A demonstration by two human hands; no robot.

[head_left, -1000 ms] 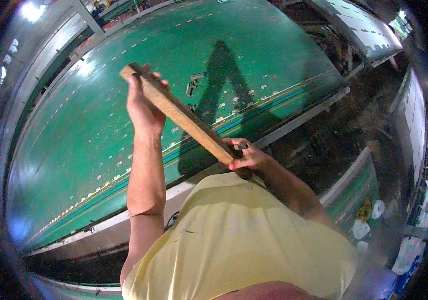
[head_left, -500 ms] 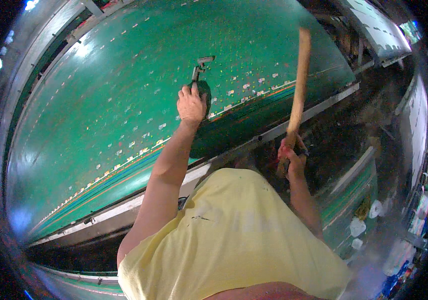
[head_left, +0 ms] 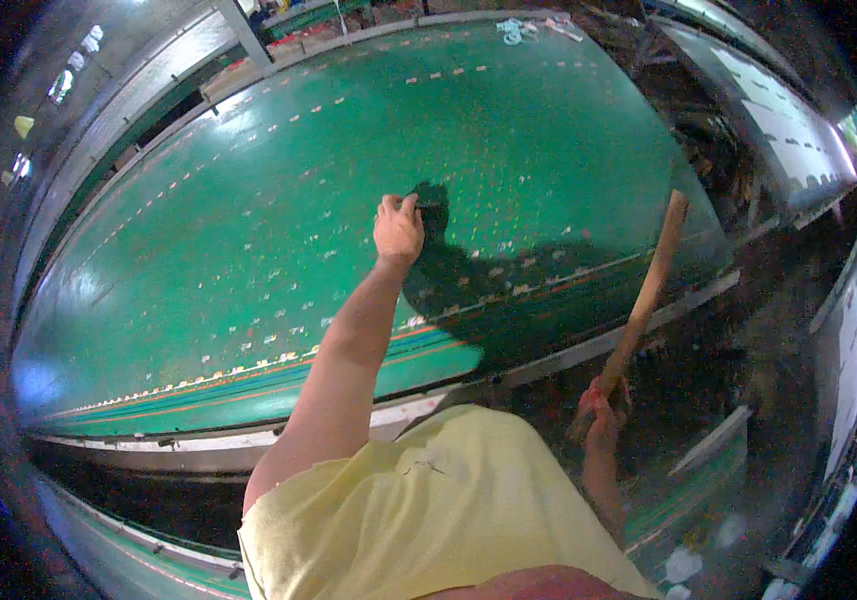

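Note:
My left arm reaches out over a long green printed sheet (head_left: 299, 190) on a table. Curled fingers of my left hand (head_left: 399, 235) close near its surface on a small dark thing (head_left: 431, 205), mostly hidden by the hand and deep shadow. Lower on the right, my right hand (head_left: 604, 408) is wrapped around a long pale wooden stick (head_left: 649, 295). The stick slants up and away, its far end over the table's right part. Reddish colour shows on the right fingers.
A pale rail (head_left: 539, 370) runs along the table's near edge. White boards (head_left: 769, 110) stand at the far right. Light blue cord-like stuff (head_left: 514, 32) lies at the far edge. Another green surface (head_left: 694, 490) is at lower right.
The view has shifted, showing more of the table's far side. My left hand is farther in from the near edge, and the grey T-headed metal tool beyond its fingers no longer shows. The stick leans farther right.

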